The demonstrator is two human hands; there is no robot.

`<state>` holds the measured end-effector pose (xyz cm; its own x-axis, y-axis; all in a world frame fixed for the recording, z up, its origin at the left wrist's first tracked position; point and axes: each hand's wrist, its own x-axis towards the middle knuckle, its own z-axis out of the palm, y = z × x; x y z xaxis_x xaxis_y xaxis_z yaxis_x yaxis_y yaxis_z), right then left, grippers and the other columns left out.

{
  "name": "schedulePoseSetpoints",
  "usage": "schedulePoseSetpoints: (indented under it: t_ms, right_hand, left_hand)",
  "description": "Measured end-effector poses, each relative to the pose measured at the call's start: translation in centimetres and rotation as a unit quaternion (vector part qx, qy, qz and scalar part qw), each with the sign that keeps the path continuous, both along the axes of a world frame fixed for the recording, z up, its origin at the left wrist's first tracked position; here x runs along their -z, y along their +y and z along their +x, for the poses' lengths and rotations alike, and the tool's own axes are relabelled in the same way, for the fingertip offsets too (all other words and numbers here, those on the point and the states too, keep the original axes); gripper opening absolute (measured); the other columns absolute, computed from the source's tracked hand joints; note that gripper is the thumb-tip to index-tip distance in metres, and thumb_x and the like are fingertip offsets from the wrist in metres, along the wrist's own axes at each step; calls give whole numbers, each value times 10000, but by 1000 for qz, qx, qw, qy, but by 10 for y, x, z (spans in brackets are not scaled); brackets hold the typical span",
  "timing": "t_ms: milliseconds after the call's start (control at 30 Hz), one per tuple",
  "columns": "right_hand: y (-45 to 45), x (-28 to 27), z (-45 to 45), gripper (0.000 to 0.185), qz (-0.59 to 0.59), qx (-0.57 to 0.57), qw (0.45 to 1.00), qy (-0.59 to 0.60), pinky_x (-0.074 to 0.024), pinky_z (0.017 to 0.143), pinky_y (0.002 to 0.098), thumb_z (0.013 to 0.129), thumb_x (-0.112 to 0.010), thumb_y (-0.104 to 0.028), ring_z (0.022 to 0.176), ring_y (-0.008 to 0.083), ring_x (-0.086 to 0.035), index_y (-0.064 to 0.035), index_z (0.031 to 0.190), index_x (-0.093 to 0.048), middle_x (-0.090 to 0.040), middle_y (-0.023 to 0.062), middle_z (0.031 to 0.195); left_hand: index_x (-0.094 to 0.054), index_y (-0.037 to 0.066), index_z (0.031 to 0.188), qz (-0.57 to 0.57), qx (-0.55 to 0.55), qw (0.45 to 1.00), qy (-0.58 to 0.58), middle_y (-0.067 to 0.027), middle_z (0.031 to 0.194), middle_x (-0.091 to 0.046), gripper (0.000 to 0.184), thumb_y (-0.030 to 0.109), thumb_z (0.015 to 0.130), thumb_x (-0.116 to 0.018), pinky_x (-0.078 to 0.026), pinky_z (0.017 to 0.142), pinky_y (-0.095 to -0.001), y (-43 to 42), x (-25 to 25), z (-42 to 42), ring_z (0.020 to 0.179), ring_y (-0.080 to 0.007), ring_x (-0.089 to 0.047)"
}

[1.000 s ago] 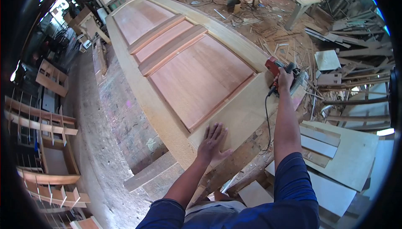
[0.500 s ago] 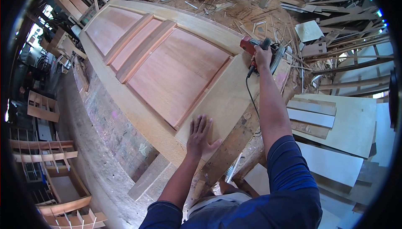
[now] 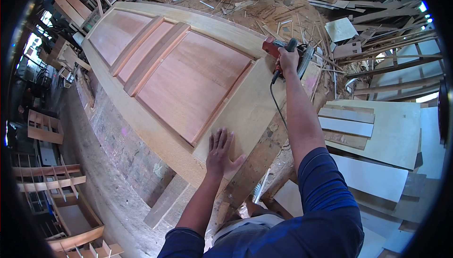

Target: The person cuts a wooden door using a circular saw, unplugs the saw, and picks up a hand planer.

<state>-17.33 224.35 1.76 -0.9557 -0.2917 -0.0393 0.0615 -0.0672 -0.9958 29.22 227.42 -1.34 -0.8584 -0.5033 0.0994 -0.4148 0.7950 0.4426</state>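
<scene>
A wooden panelled door (image 3: 240, 104) lies flat on the workbench, with reddish inset panels (image 3: 198, 76) and paler surrounding rails. At its near right corner, my right hand (image 3: 288, 61) grips the dark handle of a red and black corded power tool (image 3: 271, 47) that looks like a belt sander. The tool's underside is hidden. Its cord (image 3: 278, 103) trails toward me beside my forearm. My left hand (image 3: 219, 153) rests flat on the pale end rail, fingers extended, holding nothing.
The worn workbench (image 3: 137, 156) extends left beneath the door. White and wooden boards (image 3: 373, 177) lie to my right. Scrap strips (image 3: 382, 12) are heaped beyond them, with offcuts littering the floor (image 3: 264, 15). Wooden frames (image 3: 71, 239) stand at lower left.
The whole view has shifted slightly, with the door and tool appearing a little further left and up. Both hands keep their positions on the tool and door.
</scene>
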Motion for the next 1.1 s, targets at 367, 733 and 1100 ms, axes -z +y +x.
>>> schedulePoseSetpoints:
  t_ms: [367, 733, 1100]
  right_hand:
    - [2, -9, 10, 266, 13, 18, 1000, -9, -475, 402, 339, 917, -721, -87, 461, 173, -590, -66, 1103, -533, -582, 43, 645]
    - [4, -9, 8, 289, 18, 13, 1000, -14, -486, 411, 349, 905, -726, -79, 466, 182, -600, -71, 1106, -519, -590, 51, 660]
    - [4, -10, 8, 317, 43, 20, 999, -15, -495, 421, 353, 909, -739, -83, 467, 184, -604, -64, 1131, -514, -609, 62, 699]
  left_hand:
    - [-486, 79, 1602, -11, 5, 1000, 8, -257, 1674, -424, 991, 544, 799, -836, -211, 1315, -609, 2, -1, -1, 1583, -452, -342]
    - [-474, 80, 1608, -7, 6, 1000, 1, -252, 1691, -398, 994, 532, 801, -839, -187, 1326, -610, 2, 1, -3, 1597, -442, -321]
    - [-453, 89, 1626, -22, 8, 999, -26, -243, 1701, -386, 1012, 589, 818, -802, -170, 1337, -592, 2, 4, -2, 1618, -411, -297]
